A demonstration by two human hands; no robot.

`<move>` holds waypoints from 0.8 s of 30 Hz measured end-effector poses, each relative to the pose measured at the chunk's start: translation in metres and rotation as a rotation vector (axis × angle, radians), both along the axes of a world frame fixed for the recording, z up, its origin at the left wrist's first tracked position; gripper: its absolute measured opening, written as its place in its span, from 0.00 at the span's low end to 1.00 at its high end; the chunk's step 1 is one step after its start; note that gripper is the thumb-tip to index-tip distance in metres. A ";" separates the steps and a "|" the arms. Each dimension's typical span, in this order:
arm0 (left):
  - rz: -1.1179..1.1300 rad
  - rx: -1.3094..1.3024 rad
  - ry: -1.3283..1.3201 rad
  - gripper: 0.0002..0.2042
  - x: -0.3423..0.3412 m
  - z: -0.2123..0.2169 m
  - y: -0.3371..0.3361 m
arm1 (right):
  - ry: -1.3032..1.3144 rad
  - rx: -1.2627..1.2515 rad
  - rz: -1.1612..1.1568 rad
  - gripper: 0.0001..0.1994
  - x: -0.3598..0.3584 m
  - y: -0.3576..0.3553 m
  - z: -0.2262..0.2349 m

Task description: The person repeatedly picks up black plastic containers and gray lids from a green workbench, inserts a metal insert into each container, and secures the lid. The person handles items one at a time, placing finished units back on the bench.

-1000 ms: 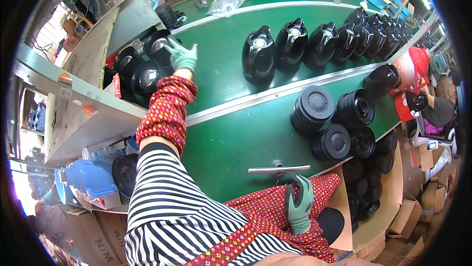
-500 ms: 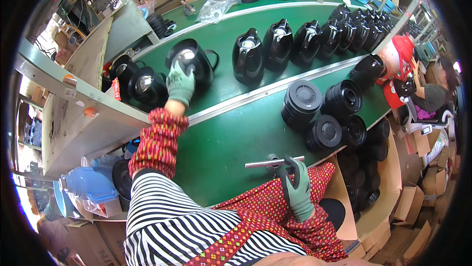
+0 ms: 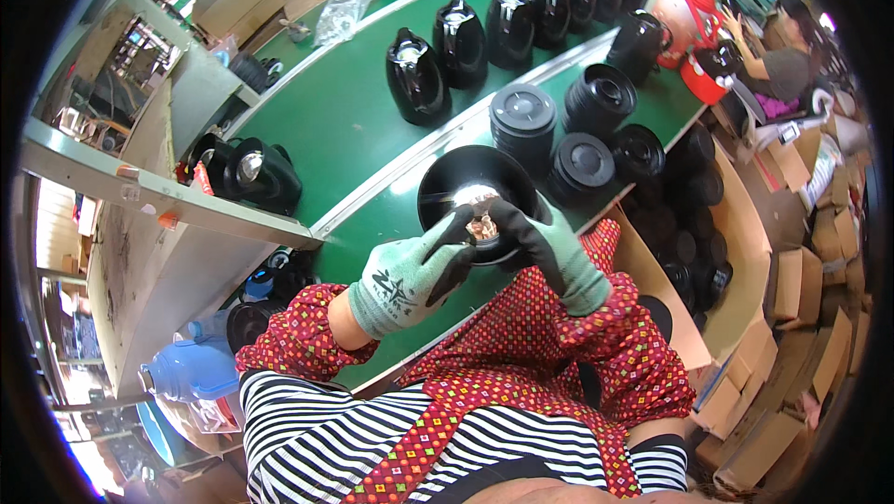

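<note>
A black thermos jug (image 3: 445,176) lies in front of me at the near belt, its round open end facing me and shiny silver showing inside. My left hand (image 3: 412,279), in a grey-green glove with black fingers, is closed at the near left of that opening. My right hand (image 3: 551,252), gloved alike, is closed at its right side. The fingertips of both hands meet near the silver part. What exactly they pinch there is hidden behind the gloves. Right beside the jug rises a stack of black round lids (image 3: 523,115).
Upright black jugs (image 3: 416,80) line the far belt, and more dark jugs (image 3: 265,176) lie at its left end. A carton (image 3: 736,294) of black parts stands to the right. A blue jug (image 3: 191,369) is at lower left. Another person (image 3: 778,66) works at far right.
My left hand has brought a jug from the far belt to the near one. My right hand, open before by a metal bar, has joined it. The bar no longer shows.
</note>
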State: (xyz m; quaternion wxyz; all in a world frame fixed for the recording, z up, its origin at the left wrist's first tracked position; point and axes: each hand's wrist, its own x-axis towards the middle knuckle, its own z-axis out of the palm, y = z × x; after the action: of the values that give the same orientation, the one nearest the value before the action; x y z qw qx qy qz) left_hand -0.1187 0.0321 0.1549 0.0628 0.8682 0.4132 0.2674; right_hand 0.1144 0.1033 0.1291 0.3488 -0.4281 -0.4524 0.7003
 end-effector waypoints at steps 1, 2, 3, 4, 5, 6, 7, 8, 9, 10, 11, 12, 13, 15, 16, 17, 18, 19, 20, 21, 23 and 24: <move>-0.072 0.001 -0.034 0.22 0.007 0.009 0.001 | 0.041 -0.039 0.036 0.34 0.016 -0.006 0.005; -0.108 -0.077 -0.156 0.25 0.008 0.005 0.003 | 0.100 -0.037 0.023 0.35 0.030 -0.012 0.002; -0.091 -0.106 -0.368 0.31 0.008 -0.006 0.000 | 0.158 -0.035 0.011 0.35 0.044 -0.020 -0.002; -0.099 -0.117 -0.584 0.37 0.009 -0.014 -0.001 | 0.203 0.030 -0.057 0.35 0.059 -0.028 -0.009; -0.005 -0.153 -0.818 0.39 0.011 -0.021 0.000 | 0.187 0.039 -0.042 0.33 0.078 -0.033 -0.016; 0.198 -0.264 -0.929 0.37 0.014 -0.027 0.005 | 0.184 0.055 -0.016 0.33 0.096 -0.039 -0.018; 0.299 -0.477 -0.944 0.34 0.013 -0.036 0.018 | 0.178 0.074 0.001 0.33 0.115 -0.047 -0.019; 0.412 -0.683 -0.948 0.31 0.010 -0.043 0.028 | 0.269 0.019 -0.005 0.32 0.130 -0.056 -0.031; 0.279 -0.906 -1.004 0.35 0.002 -0.062 0.033 | 0.360 -0.038 -0.008 0.31 0.143 -0.064 -0.044; 0.044 -1.073 -1.075 0.37 0.005 -0.081 0.035 | 0.378 -0.043 0.033 0.31 0.148 -0.066 -0.040; -0.202 -1.237 -1.135 0.39 0.012 -0.089 0.035 | 0.392 -0.050 0.072 0.31 0.150 -0.065 -0.039; -0.246 -1.232 -0.952 0.43 0.018 -0.097 0.034 | 0.397 -0.061 0.113 0.33 0.150 -0.060 -0.037; -0.532 -1.466 -1.278 0.42 0.037 -0.083 0.031 | 0.399 -0.069 0.142 0.35 0.152 -0.059 -0.032; -0.721 -1.659 -1.354 0.41 0.056 -0.080 0.027 | 0.366 -0.144 0.208 0.39 0.134 -0.052 -0.001; -0.705 -1.720 -1.366 0.41 0.060 -0.085 0.026 | 0.342 -0.164 0.275 0.40 0.130 -0.044 -0.002; -0.663 -1.767 -1.396 0.41 0.062 -0.092 0.026 | 0.318 -0.132 0.296 0.42 0.126 -0.040 0.001; -0.606 -1.803 -1.435 0.40 0.062 -0.099 0.025 | 0.241 -0.094 0.327 0.42 0.119 -0.033 0.007; -0.541 -1.835 -1.477 0.40 0.063 -0.110 0.027 | 0.163 -0.061 0.346 0.42 0.112 -0.024 0.011; -0.482 -1.848 -1.517 0.40 0.061 -0.116 0.028 | 0.129 0.002 0.371 0.42 0.110 -0.011 -0.005; -0.429 -1.859 -1.546 0.39 0.060 -0.119 0.030 | 0.330 0.170 0.284 0.42 0.121 0.003 -0.054; -0.287 -1.833 -1.638 0.39 0.047 -0.130 0.025 | -0.341 0.449 0.109 0.42 0.102 0.052 -0.036; -0.227 -1.811 -1.672 0.38 0.039 -0.132 0.023 | -0.800 0.589 0.065 0.43 0.101 0.073 -0.049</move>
State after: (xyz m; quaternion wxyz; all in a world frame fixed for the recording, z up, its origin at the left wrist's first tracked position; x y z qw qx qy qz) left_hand -0.0793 0.0549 0.0227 0.9079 0.1057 0.2047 0.3503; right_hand 0.2149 0.1761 0.0796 0.2318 -0.5322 -0.7426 0.3341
